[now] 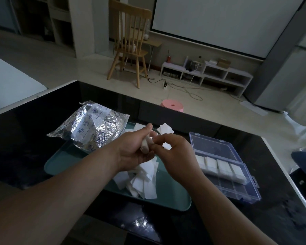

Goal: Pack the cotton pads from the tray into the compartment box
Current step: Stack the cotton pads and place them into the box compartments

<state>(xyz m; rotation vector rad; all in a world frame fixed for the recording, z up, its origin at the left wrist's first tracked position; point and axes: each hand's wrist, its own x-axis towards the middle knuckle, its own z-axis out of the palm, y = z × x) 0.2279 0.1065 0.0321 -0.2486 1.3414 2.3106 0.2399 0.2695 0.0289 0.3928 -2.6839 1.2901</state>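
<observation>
Above the teal tray (58, 167), our left hand (134, 149) grips a small stack of cotton pads (145, 146) by its sides while our right hand (173, 152) pinches its near end. We judge the pads light, soft and easily crumpled, best held across the stack's edges with gentle pressure. Loose pads (143, 184) lie in the tray just below both hands; the compartment box (244, 190) sits open on the tabletop (25, 131) to our right.

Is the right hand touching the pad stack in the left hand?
Touching. Head view: the right hand pinches the pad stack gripped by the left hand.
</observation>
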